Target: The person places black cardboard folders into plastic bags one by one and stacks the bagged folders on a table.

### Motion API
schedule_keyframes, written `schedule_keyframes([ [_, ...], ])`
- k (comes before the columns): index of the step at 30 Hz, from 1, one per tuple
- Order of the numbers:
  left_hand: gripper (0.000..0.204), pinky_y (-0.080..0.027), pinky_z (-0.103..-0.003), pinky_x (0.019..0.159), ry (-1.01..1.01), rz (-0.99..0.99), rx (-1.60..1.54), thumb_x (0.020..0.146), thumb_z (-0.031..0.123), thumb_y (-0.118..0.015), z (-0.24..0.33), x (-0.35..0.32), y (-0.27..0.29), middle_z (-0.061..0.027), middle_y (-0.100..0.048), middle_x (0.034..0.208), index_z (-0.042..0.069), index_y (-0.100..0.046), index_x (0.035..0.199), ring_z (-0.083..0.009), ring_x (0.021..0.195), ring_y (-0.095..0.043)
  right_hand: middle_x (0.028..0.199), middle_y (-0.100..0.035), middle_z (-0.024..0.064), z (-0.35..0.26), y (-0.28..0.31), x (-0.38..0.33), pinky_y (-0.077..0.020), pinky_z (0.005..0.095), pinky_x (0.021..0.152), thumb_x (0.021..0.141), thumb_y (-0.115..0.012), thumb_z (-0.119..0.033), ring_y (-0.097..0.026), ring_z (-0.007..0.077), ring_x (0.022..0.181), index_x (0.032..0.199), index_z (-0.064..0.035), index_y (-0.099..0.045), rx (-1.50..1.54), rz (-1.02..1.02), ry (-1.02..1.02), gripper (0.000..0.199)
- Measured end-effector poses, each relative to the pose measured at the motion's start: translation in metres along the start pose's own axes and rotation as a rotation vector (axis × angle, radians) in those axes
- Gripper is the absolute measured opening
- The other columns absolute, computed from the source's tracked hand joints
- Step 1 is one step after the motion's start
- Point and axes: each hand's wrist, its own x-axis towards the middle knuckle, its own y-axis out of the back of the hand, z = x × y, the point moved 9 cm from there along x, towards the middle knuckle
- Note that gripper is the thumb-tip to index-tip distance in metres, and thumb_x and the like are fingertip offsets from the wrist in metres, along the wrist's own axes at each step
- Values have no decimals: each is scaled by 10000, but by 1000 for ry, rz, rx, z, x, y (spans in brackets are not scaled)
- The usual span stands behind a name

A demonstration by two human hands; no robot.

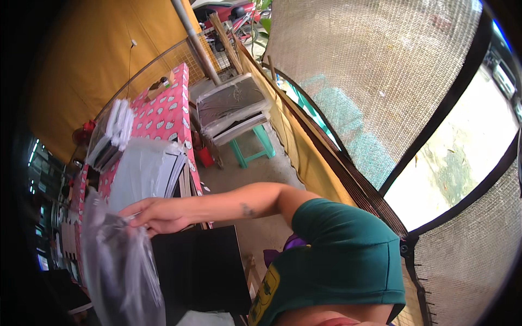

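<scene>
My right hand (157, 214) reaches across to the left, its thumb and fingers pinched on the edge of a clear plastic sheet or bag (122, 266). The crumpled plastic hangs down from the fingers, slightly blurred. Beside it, under my forearm, lies a flat black panel (198, 266). Just beyond my hand sits a plastic-wrapped stack of flat sheets (144, 165) with dark edges showing. My left hand is out of sight. At the lower edge, part of a pale sheet (206, 318) shows.
A pink patterned cloth (163, 111) covers the long table, which bears more white plastic-wrapped bundles (117, 122). Ahead, another wrapped stack (231, 103) rests above a teal stool (255, 146). A metal pole (197, 41) stands behind. Mesh netting (370, 65) borders the right side.
</scene>
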Motion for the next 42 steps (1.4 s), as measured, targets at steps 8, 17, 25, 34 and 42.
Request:
schedule_keyframes([
  [8,310,-513,-372,722,434,-318,148,797,175,-644,-196,-128,-30,-152,-587,1007,24,-522,1039,-313,867,-592,801,-579,-44,156,170,24,-454,326,744,906,-512,-188,-560,100,746,973,-178,-572,173,498,-201,90],
  [17,471,-428,-452,783,1098,-285,-124,783,311,-613,-238,-253,-59,-118,-549,1121,105,-488,1187,-282,996,-524,933,-601,15,195,251,-21,-455,313,700,823,-584,-337,-568,124,845,1128,-82,-538,-553,527,-233,400],
  [25,181,-404,-279,753,845,-275,-33,913,122,-537,-207,-277,-121,-59,-523,877,-34,-543,1003,-154,841,-477,912,-602,96,175,294,-91,-498,351,739,843,-622,-243,-593,174,814,1040,-70,-587,-1238,551,26,265],
  [34,430,-487,-260,387,1326,-311,-378,940,336,-490,-186,-162,-221,-111,-530,981,80,-359,1259,-179,466,-590,886,-467,27,18,259,-22,-547,355,617,922,-479,-103,-510,173,760,986,-55,-528,-572,875,181,94],
  [42,74,-580,-331,752,1374,55,-979,881,1,-526,-222,-136,-374,-102,-547,846,-66,-525,912,-241,773,-644,898,-564,130,-81,369,-37,-583,336,635,908,-496,-51,-596,213,734,1158,97,-489,-644,1124,280,290],
])
